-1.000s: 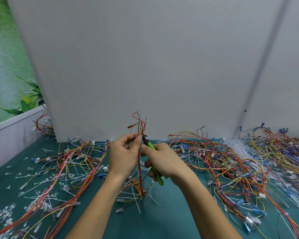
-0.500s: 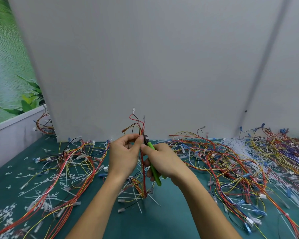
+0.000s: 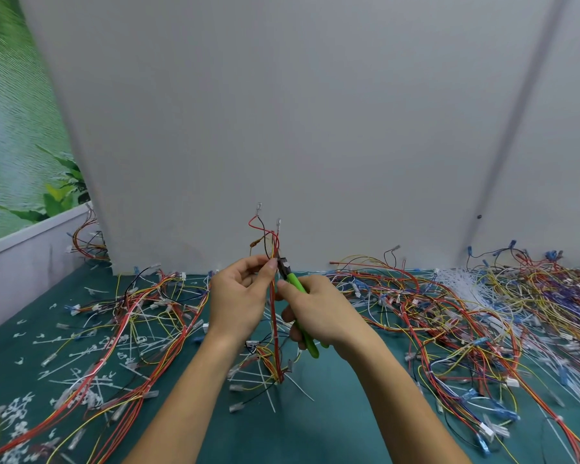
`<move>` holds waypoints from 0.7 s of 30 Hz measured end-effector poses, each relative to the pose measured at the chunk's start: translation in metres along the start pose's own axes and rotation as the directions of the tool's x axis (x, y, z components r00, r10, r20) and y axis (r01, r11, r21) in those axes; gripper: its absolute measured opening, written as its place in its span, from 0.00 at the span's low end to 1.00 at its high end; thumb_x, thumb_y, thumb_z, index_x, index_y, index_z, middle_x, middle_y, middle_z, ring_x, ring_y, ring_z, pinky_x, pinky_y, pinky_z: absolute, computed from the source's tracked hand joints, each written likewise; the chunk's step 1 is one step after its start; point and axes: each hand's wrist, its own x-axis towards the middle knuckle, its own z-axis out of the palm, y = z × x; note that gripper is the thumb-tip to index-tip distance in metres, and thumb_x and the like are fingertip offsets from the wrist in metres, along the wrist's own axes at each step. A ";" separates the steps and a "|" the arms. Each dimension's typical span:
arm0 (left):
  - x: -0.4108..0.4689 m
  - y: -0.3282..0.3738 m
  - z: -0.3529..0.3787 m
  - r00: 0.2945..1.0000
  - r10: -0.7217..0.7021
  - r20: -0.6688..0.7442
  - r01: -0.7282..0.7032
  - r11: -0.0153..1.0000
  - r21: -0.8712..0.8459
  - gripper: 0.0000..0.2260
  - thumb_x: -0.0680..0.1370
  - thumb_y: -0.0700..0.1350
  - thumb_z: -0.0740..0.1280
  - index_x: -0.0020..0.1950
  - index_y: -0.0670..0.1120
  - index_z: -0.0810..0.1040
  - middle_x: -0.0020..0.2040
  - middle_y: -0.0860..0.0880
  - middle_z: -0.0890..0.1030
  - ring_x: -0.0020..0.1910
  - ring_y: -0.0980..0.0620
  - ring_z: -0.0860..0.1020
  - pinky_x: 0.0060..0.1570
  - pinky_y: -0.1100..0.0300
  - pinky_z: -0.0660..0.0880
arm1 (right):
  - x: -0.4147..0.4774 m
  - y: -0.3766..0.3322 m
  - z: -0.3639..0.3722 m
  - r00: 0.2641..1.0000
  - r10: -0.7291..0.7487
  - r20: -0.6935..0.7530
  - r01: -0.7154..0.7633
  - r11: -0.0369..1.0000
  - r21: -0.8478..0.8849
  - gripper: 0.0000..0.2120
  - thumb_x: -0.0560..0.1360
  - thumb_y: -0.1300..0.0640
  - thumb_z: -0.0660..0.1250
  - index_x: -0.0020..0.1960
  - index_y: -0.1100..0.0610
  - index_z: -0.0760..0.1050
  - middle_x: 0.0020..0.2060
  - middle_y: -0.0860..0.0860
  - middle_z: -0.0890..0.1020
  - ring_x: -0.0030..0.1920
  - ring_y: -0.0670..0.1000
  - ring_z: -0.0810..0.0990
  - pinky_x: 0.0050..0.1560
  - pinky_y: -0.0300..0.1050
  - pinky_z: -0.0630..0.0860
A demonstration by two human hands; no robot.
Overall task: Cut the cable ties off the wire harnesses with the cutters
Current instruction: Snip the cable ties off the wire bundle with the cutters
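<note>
Head view: the wire harness point(image 3: 276, 349) stands upright off the bench point(image 3: 282, 433), its loose ends fanning out above the hands. The left grip point(image 3: 238, 296) pinches it near the top between thumb and fingers. The green-handled cutters point(image 3: 295, 283) have their nose touching the harness just beside that thumb tip; I can't tell whether a tie sits in the jaws. The right grip point(image 3: 318, 313) is curled round the handles. Tangled harnesses point(image 3: 449, 313) spread along the bench, and cut ties point(image 3: 81, 363) litter its left side.
</note>
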 end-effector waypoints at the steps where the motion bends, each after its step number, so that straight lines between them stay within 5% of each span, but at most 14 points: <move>1: 0.000 0.000 0.000 1.000 0.001 0.003 -0.001 1.000 -0.005 0.02 0.78 0.42 0.73 0.49 0.48 0.84 0.40 0.54 0.87 0.34 0.60 0.82 0.33 0.69 0.76 | 0.000 0.000 -0.001 1.000 0.003 0.006 -0.003 1.000 0.018 0.17 0.85 0.48 0.60 0.51 0.61 0.77 0.34 0.53 0.78 0.25 0.49 0.77 0.26 0.44 0.77; 5: -0.001 0.000 0.001 1.000 -0.028 0.005 0.028 0.998 -0.061 0.03 0.78 0.42 0.73 0.51 0.47 0.83 0.43 0.53 0.87 0.41 0.58 0.85 0.38 0.67 0.79 | -0.001 -0.001 -0.002 0.999 0.013 0.049 -0.018 0.995 0.100 0.16 0.85 0.47 0.60 0.49 0.58 0.77 0.32 0.51 0.79 0.26 0.52 0.79 0.28 0.46 0.79; 14: 0.002 -0.001 0.000 0.996 -0.090 0.030 0.093 0.982 -0.163 0.07 0.79 0.43 0.72 0.54 0.43 0.82 0.29 0.55 0.78 0.28 0.59 0.74 0.30 0.67 0.73 | -0.002 -0.003 -0.001 0.999 0.008 0.048 -0.018 0.976 0.216 0.15 0.85 0.48 0.60 0.50 0.57 0.77 0.31 0.50 0.78 0.26 0.53 0.80 0.30 0.49 0.80; 21: 0.002 0.003 0.000 0.993 -0.115 0.021 0.117 0.967 -0.228 0.06 0.76 0.43 0.74 0.51 0.45 0.83 0.32 0.53 0.82 0.28 0.59 0.75 0.30 0.67 0.74 | -0.001 -0.002 0.001 0.999 -0.022 0.046 0.018 0.996 0.087 0.17 0.84 0.47 0.62 0.54 0.61 0.78 0.39 0.54 0.78 0.29 0.52 0.80 0.29 0.46 0.78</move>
